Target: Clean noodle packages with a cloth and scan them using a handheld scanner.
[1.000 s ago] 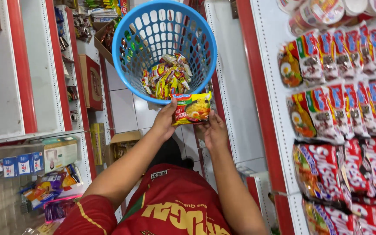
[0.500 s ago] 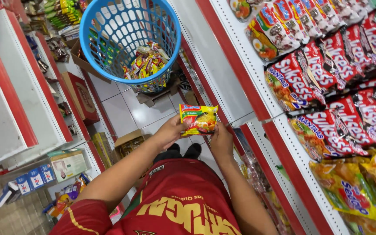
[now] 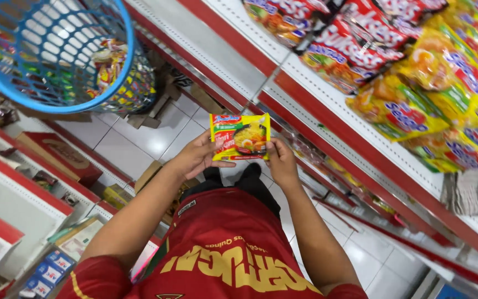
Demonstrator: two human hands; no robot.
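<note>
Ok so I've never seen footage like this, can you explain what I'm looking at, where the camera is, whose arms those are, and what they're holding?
The camera sits on a person's head and looks down, so you see their own arms, red shirt and legs from above. There is only this one view. They stand on a white tiled floor in a shop aisle. Both hands hold one thing between them: a flat yellow noodle packet, with the left hand gripping its left edge and the right hand its right edge. At the upper left is a blue plastic basket with some colourful packets inside; what holds it up is out of view. On the right, red and white shelves carry rows of red and yellow snack bags. More shelves with small boxes stand on the left.
</note>
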